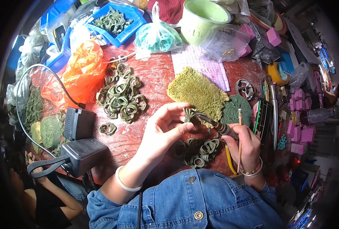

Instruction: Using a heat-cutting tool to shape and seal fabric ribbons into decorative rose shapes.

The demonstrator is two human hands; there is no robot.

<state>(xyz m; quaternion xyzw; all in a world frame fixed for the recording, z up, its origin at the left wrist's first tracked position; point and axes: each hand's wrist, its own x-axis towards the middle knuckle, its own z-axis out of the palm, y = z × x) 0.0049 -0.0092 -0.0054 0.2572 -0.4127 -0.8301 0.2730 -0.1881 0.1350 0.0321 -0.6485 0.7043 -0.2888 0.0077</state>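
Observation:
My left hand (167, 126) pinches a dark green ring, which looks like wax, (189, 114) between thumb and fingers. My right hand (244, 143) grips a hot-tip wax tool (228, 130), its dark metal tip against or very close to the ring. A thin wooden stick (240, 140) is also held in the right hand. Behind the hands lie a yellow-green rough sponge-like pad (196, 93) and a round dark green pad (236, 110). Several green rings (206, 150) lie in shadow below the hands. To the left is a larger pile of green rings (120, 97).
A black power adapter (83, 154) stands left, near an orange plastic bag (82, 68). Blue bins (136, 25) and a pale green bucket (186, 28) line the back. Yellow-handled pliers (230, 160) lie beside my right hand. Another person's arm (60, 197) is at lower left.

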